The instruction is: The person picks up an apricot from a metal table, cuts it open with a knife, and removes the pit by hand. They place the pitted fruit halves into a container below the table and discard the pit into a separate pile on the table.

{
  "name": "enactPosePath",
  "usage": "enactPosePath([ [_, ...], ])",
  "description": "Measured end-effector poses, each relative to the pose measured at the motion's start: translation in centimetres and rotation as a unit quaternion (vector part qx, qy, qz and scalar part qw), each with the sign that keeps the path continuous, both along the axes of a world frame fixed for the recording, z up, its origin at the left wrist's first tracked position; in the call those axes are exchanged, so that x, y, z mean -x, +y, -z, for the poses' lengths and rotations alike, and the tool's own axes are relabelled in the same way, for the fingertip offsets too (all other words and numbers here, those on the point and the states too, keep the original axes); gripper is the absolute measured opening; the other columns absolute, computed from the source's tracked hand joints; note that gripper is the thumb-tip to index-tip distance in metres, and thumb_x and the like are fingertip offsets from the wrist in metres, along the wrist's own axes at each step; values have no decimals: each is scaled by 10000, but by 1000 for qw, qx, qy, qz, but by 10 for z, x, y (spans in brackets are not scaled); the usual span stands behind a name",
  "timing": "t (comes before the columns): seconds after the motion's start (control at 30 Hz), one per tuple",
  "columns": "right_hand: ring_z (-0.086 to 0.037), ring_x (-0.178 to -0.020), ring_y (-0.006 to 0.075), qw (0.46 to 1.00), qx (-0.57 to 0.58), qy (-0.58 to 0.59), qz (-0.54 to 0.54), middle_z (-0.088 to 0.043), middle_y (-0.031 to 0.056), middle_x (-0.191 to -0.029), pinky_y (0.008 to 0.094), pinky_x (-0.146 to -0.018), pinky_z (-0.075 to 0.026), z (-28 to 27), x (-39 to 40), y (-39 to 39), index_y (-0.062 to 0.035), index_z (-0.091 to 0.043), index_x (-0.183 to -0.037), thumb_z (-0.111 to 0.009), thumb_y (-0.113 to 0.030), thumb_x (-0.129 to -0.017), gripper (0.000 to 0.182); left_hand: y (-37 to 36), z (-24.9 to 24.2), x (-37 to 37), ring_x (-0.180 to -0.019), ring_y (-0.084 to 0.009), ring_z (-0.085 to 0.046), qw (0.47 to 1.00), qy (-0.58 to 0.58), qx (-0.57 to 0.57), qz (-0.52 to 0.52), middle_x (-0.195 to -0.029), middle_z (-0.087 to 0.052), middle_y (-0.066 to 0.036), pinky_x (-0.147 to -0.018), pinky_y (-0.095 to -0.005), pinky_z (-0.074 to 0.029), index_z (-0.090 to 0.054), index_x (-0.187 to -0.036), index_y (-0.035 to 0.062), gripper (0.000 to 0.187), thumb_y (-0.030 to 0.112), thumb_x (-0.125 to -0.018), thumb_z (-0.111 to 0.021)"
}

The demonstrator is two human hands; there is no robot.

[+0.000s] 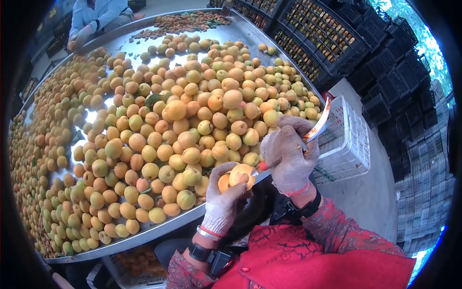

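Observation:
Low at the table's near edge, my left hand [222, 198], in a pale knit glove, is closed around an apricot [242, 174] cut open so its orange flesh shows. My right hand [290, 153], in a stained glove, grips a slim tool [318, 126]. One end, curved, pale and smeared orange, rises above the fist; at the other a red part [263, 165] points toward the cut fruit. The fist hides the middle of the tool, and I cannot tell its exact kind. Whole apricots [191, 155] lie piled just beyond both hands.
The metal table [179, 221] has a raised rim. A white plastic crate [353, 144] stands right of it, and another crate [144, 285] with orange pieces sits below. Black crates [322, 31] of fruit are stacked behind. Across the table is another person's gloved hand [82, 37].

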State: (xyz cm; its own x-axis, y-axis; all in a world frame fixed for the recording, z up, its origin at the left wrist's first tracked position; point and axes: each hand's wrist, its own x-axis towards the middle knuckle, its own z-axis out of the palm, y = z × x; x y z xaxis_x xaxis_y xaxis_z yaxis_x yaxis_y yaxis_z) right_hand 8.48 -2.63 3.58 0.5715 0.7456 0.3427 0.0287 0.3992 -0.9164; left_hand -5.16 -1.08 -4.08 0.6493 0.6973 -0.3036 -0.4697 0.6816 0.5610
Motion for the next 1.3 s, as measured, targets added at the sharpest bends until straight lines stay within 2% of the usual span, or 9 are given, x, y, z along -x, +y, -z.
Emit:
enactPosePath([
  [0.23,-447,-456,129,999,10,-48,17,-495,47,-604,299,-472,-382,4,6,-3,-10,-509,-1174,-489,-39,-980,198,-6,1,-3,-914,-201,-634,999,-4,-22,-43,-1122,-553,-116,-739,-281,-558,-453,-1310,28,530,-2,-815,-640],
  [0.33,-598,-634,96,985,-62,-160,23,-615,64,-832,243,-526,-488,16,6,-6,5,-544,-1148,-594,40,-915,240,-10,2,-4,-913,-196,-634,998,5,-32,-62,-1116,-556,-116,-731,-275,-556,-460,-1303,29,527,4,-814,-654],
  [0.43,-600,-655,104,951,-47,-299,67,-622,73,-875,254,-549,-502,24,5,-10,5,-552,-1120,-610,47,-904,227,-13,2,-6,-888,-186,-637,995,24,-45,-85,-1095,-567,-111,-716,-269,-553,-472,-1283,36,505,24,-821,-675],
  [0.67,-474,-486,121,998,-40,53,13,-504,43,-629,295,-467,-407,3,12,2,-3,-515,-1121,-508,-27,-972,151,-12,3,-2,-987,-239,-633,998,-8,-10,-61,-1143,-569,-131,-821,-397,-598,-432,-1269,63,485,-5,-843,-654],
  [0.77,-479,-479,130,995,-30,-83,53,-503,45,-649,293,-459,-402,24,9,0,-7,-515,-1117,-516,-40,-975,146,-18,5,-8,-863,-188,-655,995,-18,-8,-101,-1106,-594,-142,-727,-289,-559,-464,-1240,49,431,35,-865,-677],
  [0.87,-557,-601,74,981,-40,-178,65,-608,40,-874,232,-526,-459,28,15,-3,-14,-574,-1108,-607,55,-903,219,-21,8,-10,-881,-197,-652,992,17,-21,-124,-1106,-595,-148,-757,-303,-563,-457,-1241,44,435,24,-864,-673],
  [0.93,-547,-594,68,997,-37,-71,22,-603,29,-864,229,-511,-446,22,16,-1,-20,-579,-1099,-598,30,-920,186,-21,8,-8,-907,-204,-648,992,16,-37,-117,-1113,-593,-151,-778,-311,-566,-449,-1245,42,437,12,-866,-662],
  [1.07,-401,-395,110,988,34,132,76,-431,-8,-538,288,-413,-338,1,15,11,-67,-555,-1007,-572,-112,-970,61,-21,9,-8,-950,-213,-639,993,-26,-39,-110,-1136,-584,-157,-802,-318,-565,-434,-1253,40,436,-8,-871,-640],
  [1.3,-285,-357,105,969,34,227,94,-341,-27,-463,301,-402,-248,6,13,15,-117,-570,-932,-584,-146,-966,46,-19,10,-10,-958,-217,-634,995,2,-30,-93,-1154,-582,-150,-856,-327,-541,-449,-1253,25,458,-5,-844,-653],
])
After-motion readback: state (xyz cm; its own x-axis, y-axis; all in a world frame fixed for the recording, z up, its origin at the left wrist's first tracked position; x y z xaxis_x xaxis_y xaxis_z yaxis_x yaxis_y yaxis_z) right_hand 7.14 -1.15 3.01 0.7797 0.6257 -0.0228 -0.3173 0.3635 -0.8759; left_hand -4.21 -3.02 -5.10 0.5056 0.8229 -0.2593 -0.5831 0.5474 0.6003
